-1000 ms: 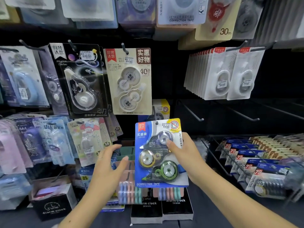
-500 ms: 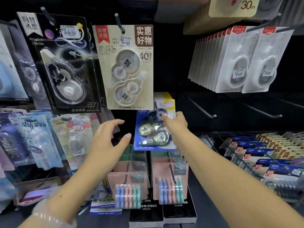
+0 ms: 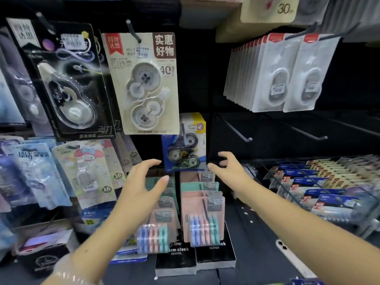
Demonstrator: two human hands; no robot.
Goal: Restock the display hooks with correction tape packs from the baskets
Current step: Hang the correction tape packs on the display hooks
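Correction tape pack (image 3: pixel 184 144), blue card, hangs on its hook (image 3: pixel 184 134) with neither hand on it. Right hand (image 3: pixel 227 168) has let go since half a second ago, when its fingers were on the pack's upper edge; now the fingers are spread and loosely curled, empty, just right of the card's lower corner. Left hand (image 3: pixel 144 182) likewise empty, fingers arched apart, just left of and below the pack. Judgement: this pack is placed; hands are free for the next one.

Outward from the hands: directly above the pack, a beige twin-tape card (image 3: pixel 144 83). Below, pink and teal multi-roll cards (image 3: pixel 202 212). Farther right, bare hooks (image 3: pixel 236 130), which look to need stock, and beyond them a wire basket (image 3: pixel 265 182) with blue-labelled packs.
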